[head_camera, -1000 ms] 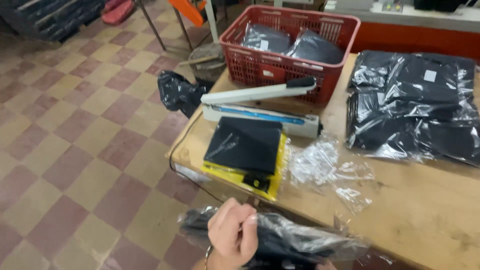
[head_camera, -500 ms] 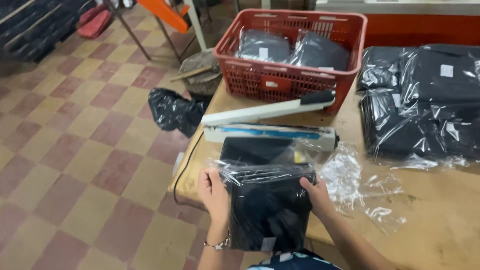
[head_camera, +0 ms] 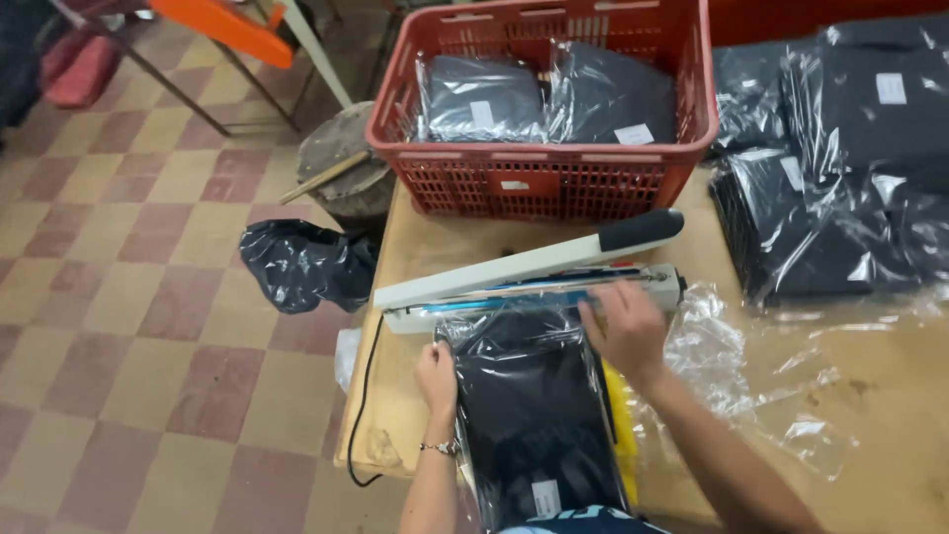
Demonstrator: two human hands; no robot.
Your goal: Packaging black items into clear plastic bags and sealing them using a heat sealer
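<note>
Landmark: white bar-shaped heat sealer (head_camera: 534, 282) with its black-handled arm raised. Clear plastic bag holding a folded black garment (head_camera: 534, 415) lies just below it, mouth laid in the sealer. Left hand (head_camera: 436, 379) flat on the bag's left edge; right hand (head_camera: 625, 329), fingers spread, presses its top corner. Red plastic basket (head_camera: 554, 178) beyond the sealer.

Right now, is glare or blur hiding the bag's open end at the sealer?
Head view: sharp overall, lit evenly. Glare streaks the clear bag around the dark garment, worst at its mouth on the heat sealer. Left hand and right hand read clearly. Loose plastic shines too.
</note>
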